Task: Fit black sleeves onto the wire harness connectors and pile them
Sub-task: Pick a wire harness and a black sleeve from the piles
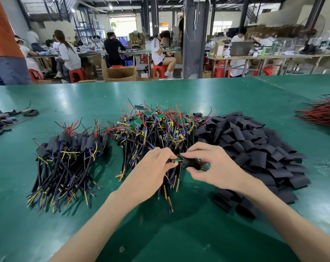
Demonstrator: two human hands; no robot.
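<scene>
Over the table, left hand pinches a board; right hand pinches a sleeve, seemingly lying crosswise.

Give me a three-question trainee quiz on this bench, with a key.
1. True or false: the sleeved harnesses lie left of the unsleeved pile.
2. What does the right hand hold? A. a black sleeve B. scissors C. nothing
3. Fill in: the left hand pinches a small ___ circuit board.
Key: 1 true; 2 A; 3 green.
</scene>
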